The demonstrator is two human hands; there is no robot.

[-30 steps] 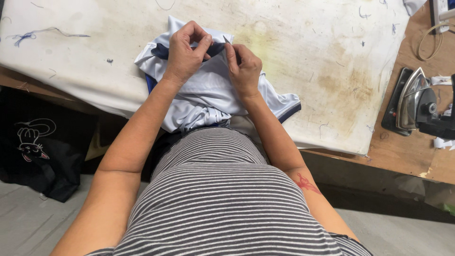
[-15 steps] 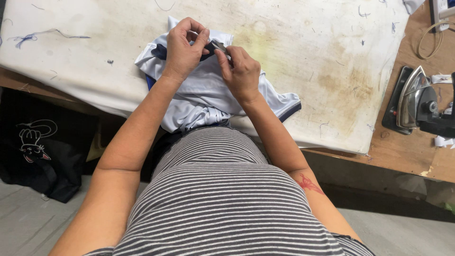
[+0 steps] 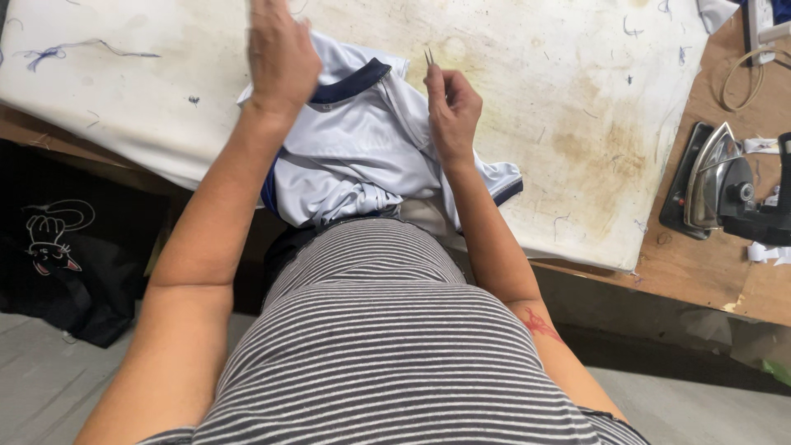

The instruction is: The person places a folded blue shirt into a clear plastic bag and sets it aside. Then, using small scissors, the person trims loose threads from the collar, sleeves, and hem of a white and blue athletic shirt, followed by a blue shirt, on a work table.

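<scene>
A pale blue-white garment [image 3: 362, 156] with dark navy trim lies crumpled on the near edge of a stained white padded board [image 3: 577, 107]. My right hand [image 3: 451, 111] hovers just right of the navy collar, pinching a small metal pointed tool [image 3: 429, 58] whose tips stick up. My left hand [image 3: 282, 51] is raised above the garment's upper left part, its back to the camera. Its fingertips run off the top of the frame, so whether it holds anything is hidden.
A metal iron [image 3: 718, 183] rests on a dark pad on the wooden table [image 3: 700, 272] to the right. Loose blue threads [image 3: 74, 51] lie on the board. A cable [image 3: 741, 70] loops at top right. A black bag [image 3: 53, 247] sits on the floor at left.
Both hands were pressed together on the navy collar. Now my left hand has lifted up and to the left, and my right hand has come off the collar with the tool.
</scene>
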